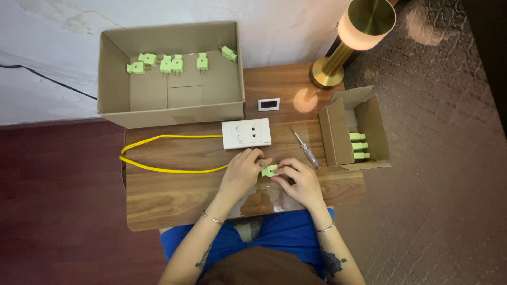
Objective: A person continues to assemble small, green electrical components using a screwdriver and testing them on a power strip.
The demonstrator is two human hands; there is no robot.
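Green plug: a small pale-green plastic plug (269, 170) sits pinched between both hands, just above the wooden table (174, 195)
Long axis: seems to run left to right, from one hand to the other, though fingers cover most of it and the prongs cannot be made out
Left hand (244, 170): closed on the plug's left end, fingers curled over the top, wrist angled in from the lower left
Right hand (298, 179): holding the plug's right end with thumb and fingertips, narrow grip
Nearer hand: neither; both touch it, meeting at the plug
White socket panel (246, 133): just beyond the left hand, with a yellow cable (158, 169) looping off to the left
Screwdriver (306, 148): lying beyond the right hand, tip pointing away
Small carton (332, 137): to the right of the right hand, three green plugs (359, 145) inside
Large carton (113, 79): well beyond the left hand, more loose green plugs (171, 63) along its far side
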